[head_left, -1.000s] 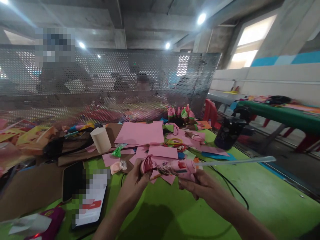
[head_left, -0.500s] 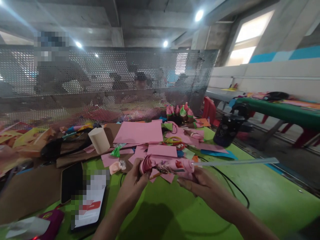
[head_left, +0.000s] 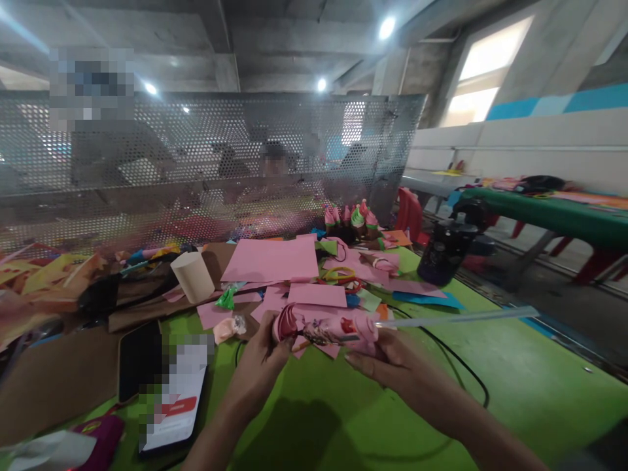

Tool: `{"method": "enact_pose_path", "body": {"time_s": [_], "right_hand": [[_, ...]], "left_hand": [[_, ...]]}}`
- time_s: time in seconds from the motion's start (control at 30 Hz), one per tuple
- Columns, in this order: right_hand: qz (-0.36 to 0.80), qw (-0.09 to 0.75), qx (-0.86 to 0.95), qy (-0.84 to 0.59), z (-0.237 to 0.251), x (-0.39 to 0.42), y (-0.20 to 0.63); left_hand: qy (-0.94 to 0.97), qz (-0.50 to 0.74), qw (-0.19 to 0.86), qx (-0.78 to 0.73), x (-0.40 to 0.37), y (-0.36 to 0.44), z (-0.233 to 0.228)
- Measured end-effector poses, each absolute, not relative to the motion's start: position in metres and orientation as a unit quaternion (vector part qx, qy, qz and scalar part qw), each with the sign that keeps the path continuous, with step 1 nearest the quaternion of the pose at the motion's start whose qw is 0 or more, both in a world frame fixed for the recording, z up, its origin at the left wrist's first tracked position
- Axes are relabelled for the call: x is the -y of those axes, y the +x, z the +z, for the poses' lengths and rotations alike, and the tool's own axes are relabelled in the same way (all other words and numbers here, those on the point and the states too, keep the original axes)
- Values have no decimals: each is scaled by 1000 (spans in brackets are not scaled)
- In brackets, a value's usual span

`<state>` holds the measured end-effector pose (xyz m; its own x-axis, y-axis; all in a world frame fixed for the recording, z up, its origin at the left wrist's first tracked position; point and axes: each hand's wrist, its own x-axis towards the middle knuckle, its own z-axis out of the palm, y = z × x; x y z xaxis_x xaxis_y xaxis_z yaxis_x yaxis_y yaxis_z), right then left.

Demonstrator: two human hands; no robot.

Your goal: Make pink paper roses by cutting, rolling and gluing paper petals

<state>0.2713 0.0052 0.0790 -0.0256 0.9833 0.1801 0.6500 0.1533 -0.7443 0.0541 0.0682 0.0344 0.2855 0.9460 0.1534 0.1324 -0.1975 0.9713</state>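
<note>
Green bench (head_left: 515, 386), paper-strewn, perforated screen (head_left: 210, 157) at 12 o'clock. Left hand (head_left: 262, 360) closed on pink paper flower (head_left: 287, 324); right hand (head_left: 392, 366) gripping pink glue gun (head_left: 343, 329), nozzle at flower. Gluing step judged underway; next needs steady trigger squeeze.

Matt pink paper sheets (head_left: 273, 260), perforated metal screen (head_left: 196, 163)

Green bench (head_left: 520, 386) lying open right of the hands, black cable (head_left: 461, 373) crossing it, pink paper sheets (head_left: 275, 261) crowding ahead, phone (head_left: 167, 392) blocking left, perforated screen (head_left: 196, 157) closing off the far side
</note>
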Motion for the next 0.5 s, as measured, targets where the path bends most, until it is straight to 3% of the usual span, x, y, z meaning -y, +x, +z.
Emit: {"method": "enact_pose_path", "body": {"time_s": [0.5], "right_hand": [[246,340,678,-603,82,-4,270]], "left_hand": [[652,410,489,-409,-65,52,42]]}}
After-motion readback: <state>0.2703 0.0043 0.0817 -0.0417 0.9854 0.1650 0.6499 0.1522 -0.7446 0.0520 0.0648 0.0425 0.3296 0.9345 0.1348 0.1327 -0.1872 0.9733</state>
